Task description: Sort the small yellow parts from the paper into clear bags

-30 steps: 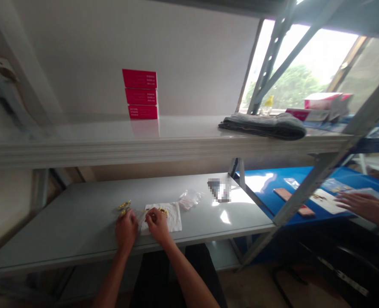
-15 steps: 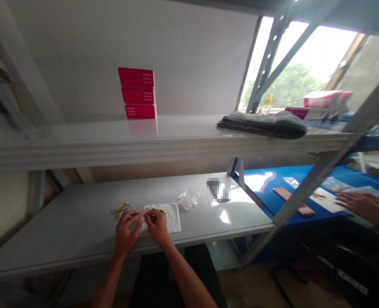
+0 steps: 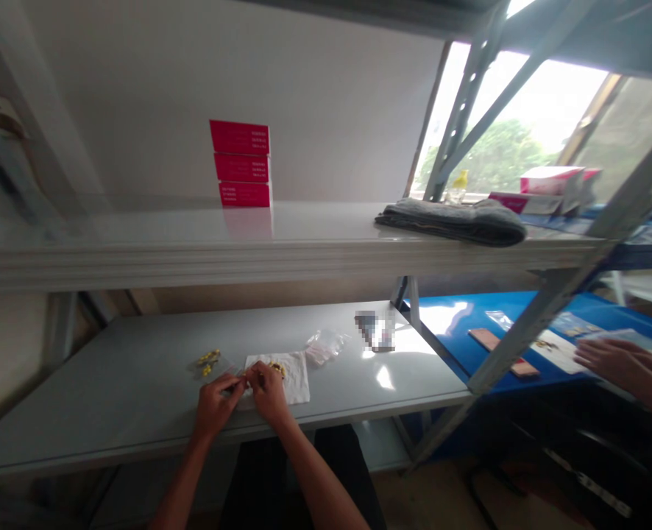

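Hands now closer together

three stacked red boxes, one grey cloth, two white sheets

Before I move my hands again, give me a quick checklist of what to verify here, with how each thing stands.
1. Yellow pieces on the table, beyond the left hand: ok.
2. Gold-coloured pieces on the white sheet: ok, what shows of them.
3. White sheet in full view: not ok, the right hand covers part.
4. Firm grip on whatever is between the fingertips: cannot tell, too small.
5. Clear plastic bag right of the sheet, off both hands: ok.
6. Other person's hands apart from yours: ok.
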The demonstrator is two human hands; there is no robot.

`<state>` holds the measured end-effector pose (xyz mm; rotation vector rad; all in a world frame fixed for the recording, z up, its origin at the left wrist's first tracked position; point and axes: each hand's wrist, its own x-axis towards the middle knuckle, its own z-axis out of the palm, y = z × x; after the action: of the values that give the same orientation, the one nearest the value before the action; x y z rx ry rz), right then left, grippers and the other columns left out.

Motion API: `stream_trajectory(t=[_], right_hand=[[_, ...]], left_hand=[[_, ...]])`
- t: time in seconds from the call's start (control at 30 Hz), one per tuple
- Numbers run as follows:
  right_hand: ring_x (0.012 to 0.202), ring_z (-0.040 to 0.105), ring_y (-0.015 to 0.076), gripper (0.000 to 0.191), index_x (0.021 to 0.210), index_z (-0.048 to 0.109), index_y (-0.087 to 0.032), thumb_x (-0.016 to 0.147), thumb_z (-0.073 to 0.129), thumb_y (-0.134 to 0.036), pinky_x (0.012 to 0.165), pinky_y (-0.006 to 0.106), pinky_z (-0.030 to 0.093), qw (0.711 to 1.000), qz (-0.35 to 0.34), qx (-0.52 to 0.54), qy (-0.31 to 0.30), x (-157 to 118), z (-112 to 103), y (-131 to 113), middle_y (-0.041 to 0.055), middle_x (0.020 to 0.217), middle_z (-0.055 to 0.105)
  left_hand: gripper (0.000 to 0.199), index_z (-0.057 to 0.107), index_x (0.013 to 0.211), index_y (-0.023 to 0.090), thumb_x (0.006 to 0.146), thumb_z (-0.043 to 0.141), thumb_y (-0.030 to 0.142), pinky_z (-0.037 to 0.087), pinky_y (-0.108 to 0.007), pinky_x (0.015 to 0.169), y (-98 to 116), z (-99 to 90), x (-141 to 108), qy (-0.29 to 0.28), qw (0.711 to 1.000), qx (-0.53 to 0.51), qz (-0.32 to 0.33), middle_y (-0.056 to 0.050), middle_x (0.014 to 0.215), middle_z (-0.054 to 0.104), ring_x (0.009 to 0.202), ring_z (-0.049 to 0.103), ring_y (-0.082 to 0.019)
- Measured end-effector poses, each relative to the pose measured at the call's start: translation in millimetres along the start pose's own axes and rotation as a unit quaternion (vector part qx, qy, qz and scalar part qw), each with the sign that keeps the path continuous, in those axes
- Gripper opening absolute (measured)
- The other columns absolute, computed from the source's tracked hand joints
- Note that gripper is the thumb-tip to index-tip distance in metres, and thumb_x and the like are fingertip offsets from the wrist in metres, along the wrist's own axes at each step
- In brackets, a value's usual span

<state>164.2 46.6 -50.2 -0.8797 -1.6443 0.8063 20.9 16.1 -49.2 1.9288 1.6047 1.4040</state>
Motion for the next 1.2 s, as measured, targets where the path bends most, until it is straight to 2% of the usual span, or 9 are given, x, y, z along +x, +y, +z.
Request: stream_trajectory(t=[0.2,0.3,0.43,0.53,0.67,0.83,0.97,1.1,1.2], right_hand=[[0.062,0.053,0.0137,0.021,0.070,0.059,-0.020,0.090,0.050,-0.019,0.060,0.023,0.036,0.999,-0.008,-0.038,-0.010,-3.2,2.8,0.4,-0.0005,0.065,0.061],[0.058,0.049,0.0131,0.019,0.066,0.054,-0.021,0.084,0.052,-0.016,0.059,0.024,0.034,0.997,-0.003,-0.072,0.023,-4.0,5.3,2.5,-0.0022,0.060,0.055],[0.057,0.051,0.0130,0.006,0.078,0.053,-0.021,0.078,0.056,-0.016,0.059,0.024,0.037,0.993,0.021,-0.054,0.100,-3.1,6.3,4.3,-0.0032,0.067,0.057],[0.050,0.048,0.0108,0.010,0.089,0.054,-0.021,0.080,0.056,-0.018,0.054,0.023,0.036,0.995,0.023,-0.011,0.094,-3.6,5.2,3.3,-0.0028,0.076,0.061],[0.050,0.049,0.0110,0.006,0.088,0.059,-0.021,0.088,0.055,-0.025,0.052,0.023,0.037,0.998,0.006,0.012,0.066,-7.0,3.4,0.1,-0.0007,0.076,0.063],[0.061,0.061,0.0147,0.022,0.108,0.064,-0.022,0.093,0.050,-0.027,0.060,0.024,0.046,0.998,0.006,0.005,0.061,-4.4,-8.3,-4.7,0.0042,0.088,0.071],[0.057,0.060,0.0134,0.030,0.109,0.069,-0.023,0.092,0.045,-0.020,0.056,0.023,0.046,1.000,0.011,0.009,0.010,6.3,-32.6,-4.4,0.0037,0.093,0.075],[0.059,0.061,0.0118,0.033,0.114,0.068,-0.020,0.089,0.047,-0.022,0.054,0.021,0.048,0.997,0.017,0.054,-0.045,16.8,-54.5,9.0,0.0037,0.097,0.075],[0.061,0.061,0.0119,0.033,0.118,0.068,-0.018,0.091,0.053,-0.031,0.056,0.021,0.049,0.998,0.017,0.039,-0.035,20.2,-61.1,21.9,0.0039,0.090,0.074]], left_hand=[[0.025,0.078,0.074,0.022,0.076,0.066,0.044,0.056,-0.033,0.064,-1.3,-1.0,-0.6,0.067,0.992,0.005,-0.104,-0.003,0.072,0.077,0.068,0.072,-0.025],[0.030,0.079,0.083,0.021,0.078,0.065,0.046,0.056,-0.033,0.063,-1.1,-2.5,-2.4,0.108,0.983,0.006,-0.145,-0.004,0.073,0.077,0.068,0.072,-0.025],[0.028,0.078,0.083,0.022,0.083,0.063,0.046,0.057,-0.034,0.074,-0.1,-4.3,-2.4,0.068,0.995,-0.036,-0.064,-0.004,0.082,0.077,0.077,0.071,-0.023],[0.029,0.077,0.091,0.024,0.089,0.058,0.046,0.052,-0.043,0.097,-8.6,0.3,2.7,0.053,0.998,-0.046,0.004,-0.007,0.102,0.075,0.105,0.066,-0.026],[0.045,0.072,0.110,0.023,0.091,0.051,0.057,0.042,-0.051,0.111,-28.6,13.5,9.4,0.117,0.992,-0.019,-0.042,-0.013,0.123,0.067,0.127,0.054,-0.028],[0.053,0.062,0.124,0.018,0.087,0.061,0.056,0.055,-0.045,0.094,-27.6,12.3,5.5,0.077,0.978,-0.135,-0.137,-0.015,0.120,0.067,0.107,0.068,-0.028],[0.057,0.056,0.128,0.017,0.083,0.068,0.049,0.059,-0.037,0.083,-10.4,6.2,5.2,0.087,0.963,-0.216,-0.134,-0.008,0.095,0.072,0.089,0.073,-0.023],[0.053,0.060,0.120,0.015,0.081,0.069,0.050,0.060,-0.033,0.069,1.3,11.2,15.2,0.090,0.970,-0.190,-0.120,-0.006,0.091,0.071,0.071,0.072,-0.019],[0.049,0.062,0.120,0.016,0.083,0.066,0.048,0.059,-0.033,0.070,7.4,16.6,26.2,0.080,0.982,-0.139,-0.100,-0.007,0.094,0.072,0.072,0.072,-0.019]])
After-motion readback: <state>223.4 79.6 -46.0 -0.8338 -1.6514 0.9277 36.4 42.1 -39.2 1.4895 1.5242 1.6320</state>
